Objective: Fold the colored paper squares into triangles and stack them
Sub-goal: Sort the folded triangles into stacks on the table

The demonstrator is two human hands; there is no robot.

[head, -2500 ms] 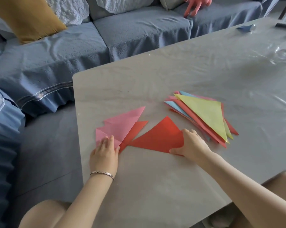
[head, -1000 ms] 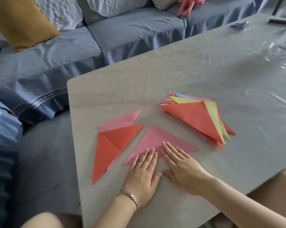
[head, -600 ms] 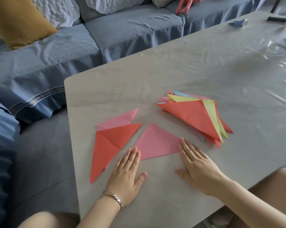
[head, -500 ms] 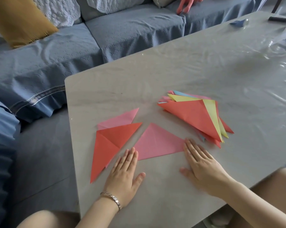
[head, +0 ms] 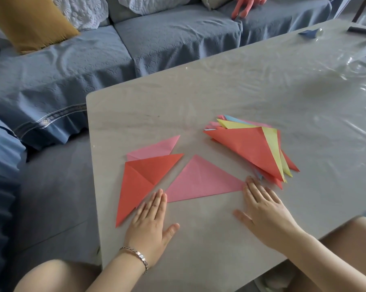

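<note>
Pink triangle (head: pixel 201 182) lies flat on tabletop (head: pixel 199 95), between red sheet (head: pixel 144 178) and stack (head: pixel 249 146) of folded triangles. Your left hand (head: pixel 150 224) is flat, fingers straight, tips at triangle's left corner. Your right hand (head: pixel 264 209) is flat too, tips at right corner. Neither grips anything. Step in hand, by look: fold done, crease flattened. Next: pinch triangle by corner, carry to stack, square edges. After that, red sheet, partly folded over pink sheet (head: pixel 156 147), wants finishing.
</note>
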